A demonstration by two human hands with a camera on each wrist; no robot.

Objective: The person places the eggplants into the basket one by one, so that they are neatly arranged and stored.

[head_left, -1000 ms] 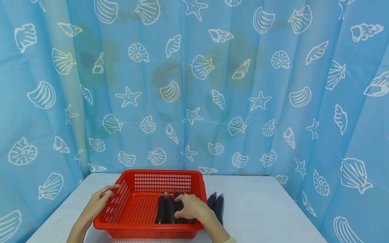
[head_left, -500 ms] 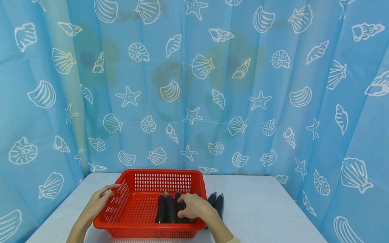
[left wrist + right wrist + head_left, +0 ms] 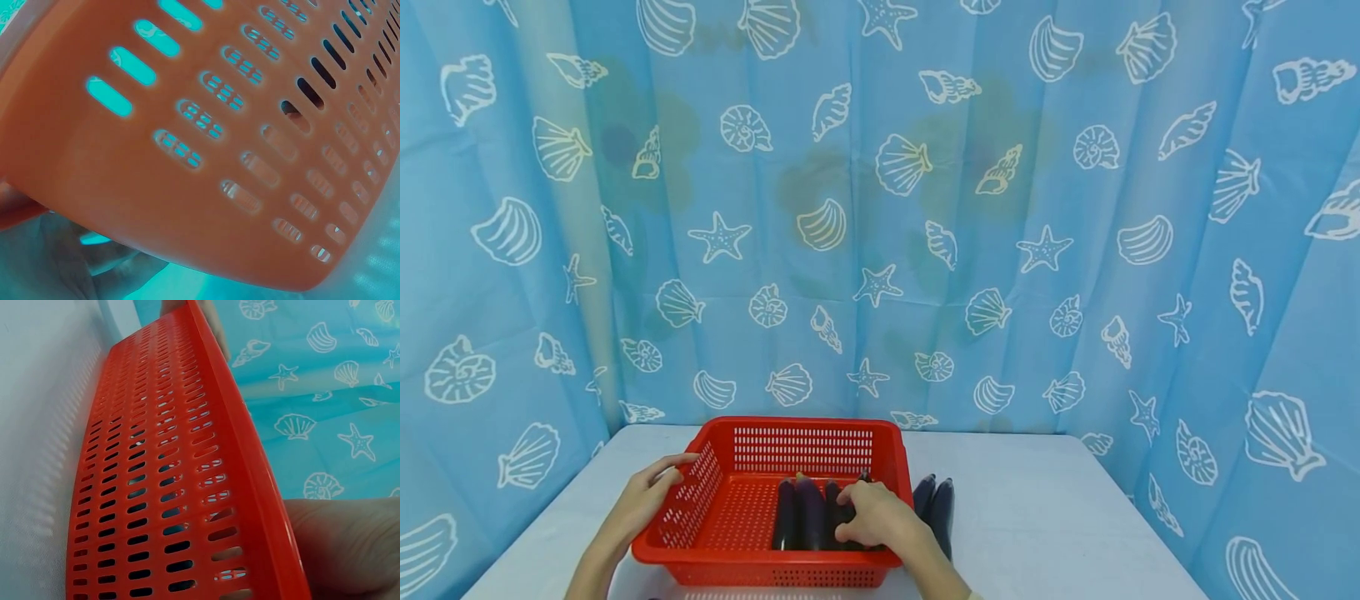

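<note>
Two grips: left hand [image 3: 642, 498] on red basket [image 3: 730, 573] edge | right hand [image 3: 878, 512] on eggplant [image 3: 847, 512] | table [image 3: 1037, 508] stretches rightward

One basket [image 3: 715, 557] and at least six eggplants [image 3: 811, 512].

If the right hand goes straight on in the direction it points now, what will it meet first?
Most likely the eggplant just left of the right hand, inside the red basket. They may already be touching; depth is unclear in the head view.
</note>
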